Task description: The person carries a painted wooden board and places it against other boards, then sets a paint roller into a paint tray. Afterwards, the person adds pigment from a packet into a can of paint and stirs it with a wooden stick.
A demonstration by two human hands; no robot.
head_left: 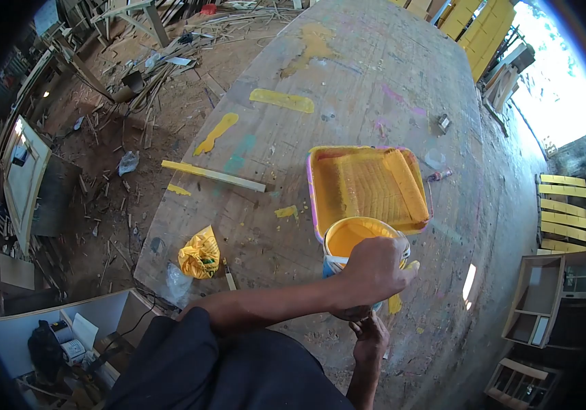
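A paint bucket (327,263) with yellow paint inside is at the front edge of a paint tray (315,205). My left hand (375,266) reaches across and is closed on the bucket's rim at its right side. Below it, my right hand (371,335) is at the underside of the bucket, its fingers bent and partly hidden. The tray is coated in yellow paint, and a paint roller (404,184) covered in the same yellow lies along its right side. Whether paint is flowing from the bucket is hidden by my left hand.
On the worktable (375,82) lie a yellow-edged wood strip (214,176), a crumpled yellow bag (199,254), a brush (229,275) and a small metal can (443,123). Yellow-painted slats (563,212) stand at the right. Scrap wood litters the ground at the left.
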